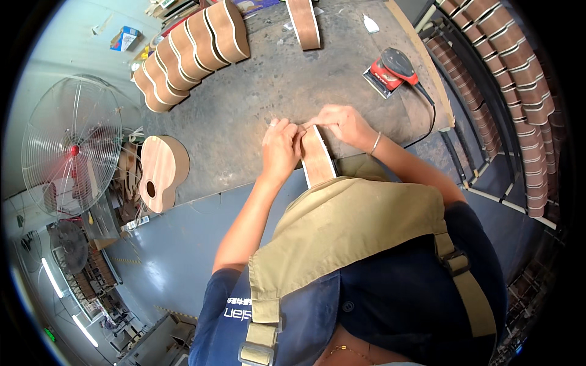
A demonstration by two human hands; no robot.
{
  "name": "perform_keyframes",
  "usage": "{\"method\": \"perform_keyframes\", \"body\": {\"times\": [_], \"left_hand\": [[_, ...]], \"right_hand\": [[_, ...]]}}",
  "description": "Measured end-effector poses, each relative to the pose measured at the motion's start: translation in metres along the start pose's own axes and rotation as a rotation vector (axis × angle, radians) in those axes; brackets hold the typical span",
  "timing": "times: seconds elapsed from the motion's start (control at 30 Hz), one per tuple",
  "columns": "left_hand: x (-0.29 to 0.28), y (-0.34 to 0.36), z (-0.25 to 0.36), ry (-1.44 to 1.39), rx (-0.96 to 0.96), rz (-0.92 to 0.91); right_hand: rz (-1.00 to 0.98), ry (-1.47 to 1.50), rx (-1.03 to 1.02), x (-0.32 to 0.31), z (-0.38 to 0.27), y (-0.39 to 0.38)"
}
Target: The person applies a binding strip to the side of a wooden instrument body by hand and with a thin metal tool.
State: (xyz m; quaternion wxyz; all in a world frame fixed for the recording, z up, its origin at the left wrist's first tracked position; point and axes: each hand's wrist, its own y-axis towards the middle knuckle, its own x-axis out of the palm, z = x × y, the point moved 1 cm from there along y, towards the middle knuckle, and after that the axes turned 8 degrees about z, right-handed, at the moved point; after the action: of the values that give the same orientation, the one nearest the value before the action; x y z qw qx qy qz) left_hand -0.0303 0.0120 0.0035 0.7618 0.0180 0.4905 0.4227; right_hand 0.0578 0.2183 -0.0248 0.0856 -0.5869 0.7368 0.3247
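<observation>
A small guitar-shaped wooden body [318, 160], like a ukulele's, stands on edge between my apron and the near side of the workbench. Its brown side faces up, with white strips along both edges. My left hand [281, 148] curls its fingers against the left edge near the far end. At that same end, my right hand [347, 125] has thumb and fingers pinched together close to the corner. Whatever the right fingertips pinch is too small to make out. The lower part of the body is hidden by my apron.
On the workbench [244, 140] lie a red and black electric sander [390, 72] with its cord, a white bottle [370, 24] and another wooden body [303, 24]. Several bodies [195, 49] stand in a row. One with a sound hole [163, 168] is by a fan [74, 149]. Loaded racks [519, 79] stand right.
</observation>
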Motion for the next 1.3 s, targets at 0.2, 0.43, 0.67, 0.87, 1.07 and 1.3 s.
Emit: {"method": "perform_keyframes", "body": {"times": [0.2,0.43,0.67,0.87,1.07,1.3], "left_hand": [[-0.002,-0.029,0.014,-0.056,0.16,0.006],[-0.006,-0.048,0.029,-0.162,0.055,-0.107],[-0.032,-0.055,0.055,-0.382,-0.472,-0.162],[-0.008,-0.072,0.066,-0.102,-0.706,-0.354],[-0.014,-0.095,0.051,-0.277,-0.758,-0.214],[-0.022,-0.131,-0.004,-1.818,-1.077,0.003]], "right_hand": [[0.027,-0.056,-0.105,0.0,-0.008,-0.041],[-0.126,0.008,0.024,-0.006,-0.022,-0.067],[-0.18,0.537,0.603,-0.036,-0.022,-0.083],[0.372,0.775,0.962,-0.019,0.024,-0.137],[0.491,0.873,1.054,0.015,0.058,-0.179],[0.467,1.24,0.992,0.048,0.042,-0.139]]}}
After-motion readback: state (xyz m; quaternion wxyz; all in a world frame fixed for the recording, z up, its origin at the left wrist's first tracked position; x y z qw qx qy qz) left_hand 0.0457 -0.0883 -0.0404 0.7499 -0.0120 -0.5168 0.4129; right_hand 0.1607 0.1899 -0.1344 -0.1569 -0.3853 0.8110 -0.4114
